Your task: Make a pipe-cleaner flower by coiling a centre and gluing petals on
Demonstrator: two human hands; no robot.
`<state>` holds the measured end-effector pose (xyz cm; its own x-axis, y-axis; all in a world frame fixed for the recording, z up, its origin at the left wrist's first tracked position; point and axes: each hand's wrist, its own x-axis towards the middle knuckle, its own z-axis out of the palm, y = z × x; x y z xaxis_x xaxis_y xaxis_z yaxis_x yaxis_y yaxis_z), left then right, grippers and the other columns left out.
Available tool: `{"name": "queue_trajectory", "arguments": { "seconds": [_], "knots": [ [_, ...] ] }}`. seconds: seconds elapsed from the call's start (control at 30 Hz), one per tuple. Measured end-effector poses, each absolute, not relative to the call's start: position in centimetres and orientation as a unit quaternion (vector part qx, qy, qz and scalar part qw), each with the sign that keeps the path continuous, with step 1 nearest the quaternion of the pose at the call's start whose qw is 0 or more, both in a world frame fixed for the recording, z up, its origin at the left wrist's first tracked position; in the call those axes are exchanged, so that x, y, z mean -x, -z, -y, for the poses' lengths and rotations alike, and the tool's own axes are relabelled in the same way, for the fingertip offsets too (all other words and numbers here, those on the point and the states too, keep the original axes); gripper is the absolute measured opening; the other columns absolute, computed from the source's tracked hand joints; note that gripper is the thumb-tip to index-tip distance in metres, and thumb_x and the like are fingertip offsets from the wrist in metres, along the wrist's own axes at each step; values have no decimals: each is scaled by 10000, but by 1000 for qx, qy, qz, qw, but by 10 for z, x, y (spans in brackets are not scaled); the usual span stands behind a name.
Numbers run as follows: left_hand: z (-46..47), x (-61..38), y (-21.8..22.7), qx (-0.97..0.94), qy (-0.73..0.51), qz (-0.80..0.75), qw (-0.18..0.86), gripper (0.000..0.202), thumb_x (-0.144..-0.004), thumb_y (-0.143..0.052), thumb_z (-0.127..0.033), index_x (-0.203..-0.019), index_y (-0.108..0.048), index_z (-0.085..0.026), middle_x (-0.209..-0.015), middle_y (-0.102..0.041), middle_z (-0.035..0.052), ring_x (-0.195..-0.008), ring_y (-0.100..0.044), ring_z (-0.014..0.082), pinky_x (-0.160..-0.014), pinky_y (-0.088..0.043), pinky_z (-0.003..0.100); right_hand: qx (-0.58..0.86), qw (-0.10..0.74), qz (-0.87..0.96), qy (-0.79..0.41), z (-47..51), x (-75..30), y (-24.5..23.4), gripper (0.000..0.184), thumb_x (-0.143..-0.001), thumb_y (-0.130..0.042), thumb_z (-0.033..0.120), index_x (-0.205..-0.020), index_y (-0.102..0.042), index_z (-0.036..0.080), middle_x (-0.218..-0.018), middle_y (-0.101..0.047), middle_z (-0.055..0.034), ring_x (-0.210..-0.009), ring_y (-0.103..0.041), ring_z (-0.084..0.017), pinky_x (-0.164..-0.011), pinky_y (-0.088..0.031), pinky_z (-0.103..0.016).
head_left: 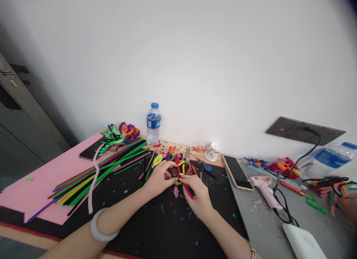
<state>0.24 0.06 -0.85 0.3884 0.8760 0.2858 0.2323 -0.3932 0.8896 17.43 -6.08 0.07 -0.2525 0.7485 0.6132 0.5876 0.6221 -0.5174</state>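
Observation:
My left hand pinches a small coiled pipe-cleaner disc, red and green with a dark rim, just above the black mat. Touching the same coil from the right, my right hand has its fingers closed on a pink pipe-cleaner strand. A pale bangle sits on my left wrist. Loose curled pipe-cleaner pieces and scissors lie just beyond the hands.
A bundle of long coloured pipe cleaners lies on pink foam sheet at left. A water bottle, paper cup, phone, pink glue gun with cord, white box and another person's hand are nearby.

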Motion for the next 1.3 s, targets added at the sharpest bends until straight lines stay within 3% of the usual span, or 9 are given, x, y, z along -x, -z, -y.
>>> {"name": "queue_trajectory", "arguments": {
  "seconds": [1.3],
  "knots": [
    [-1, -2, 8, -716, -404, -404, 401, 365, -678, -617, -153, -1025, -519, -212, -923, -508, 12, -519, -575, 61, -542, -522, 237, 427, 433, 788, -98, 62, -173, 0, 261, -805, -486, 77, -976, -615, 226, -1036, -668, -74, -957, -616, -187, -835, -513, -358]
  ]
}}
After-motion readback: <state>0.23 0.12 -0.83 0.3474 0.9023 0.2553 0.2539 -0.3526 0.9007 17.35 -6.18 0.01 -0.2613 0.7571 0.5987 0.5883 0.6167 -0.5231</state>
